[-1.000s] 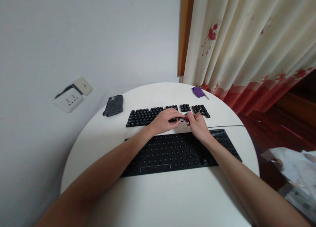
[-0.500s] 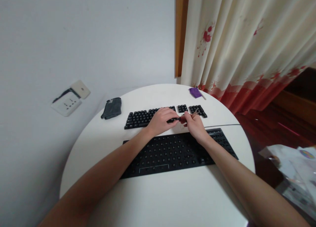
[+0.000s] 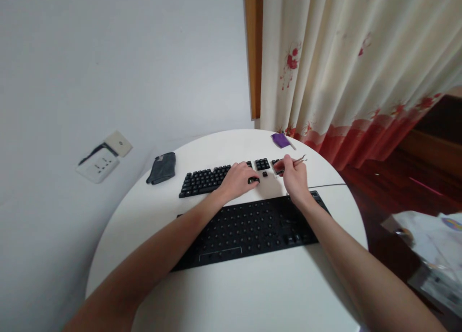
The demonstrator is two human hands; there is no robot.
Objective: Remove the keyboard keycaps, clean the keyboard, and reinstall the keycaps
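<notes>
My left hand [image 3: 237, 182] lies at the right end of a block of loose black keycaps [image 3: 204, 180]. Its thumb and index finger close around a dark keycap [image 3: 253, 180], partly hidden by the fingers. To the right, my right hand [image 3: 294, 178] is closed on a keycap puller whose thin metal prongs [image 3: 300, 160] point away to the right. That hand hovers over another group of keycaps, mostly covering it. Between the hands lies a single keycap [image 3: 265, 174], below a small keycap group [image 3: 262, 164]. Under my forearms is a black keyboard [image 3: 249, 226], most of its keycaps off.
A round white table [image 3: 231, 293] carries everything. A dark pouch [image 3: 162, 168] sits at its left edge, and a purple cloth item [image 3: 280, 140] at the back. The keyboard cable [image 3: 327, 185] runs off to the right. Wall and curtain [image 3: 306, 67] stand behind.
My hands have come apart: the right one has moved right with the keycap puller, the left one slightly left and down. A single keycap now shows between them. The view has shifted slightly.
</notes>
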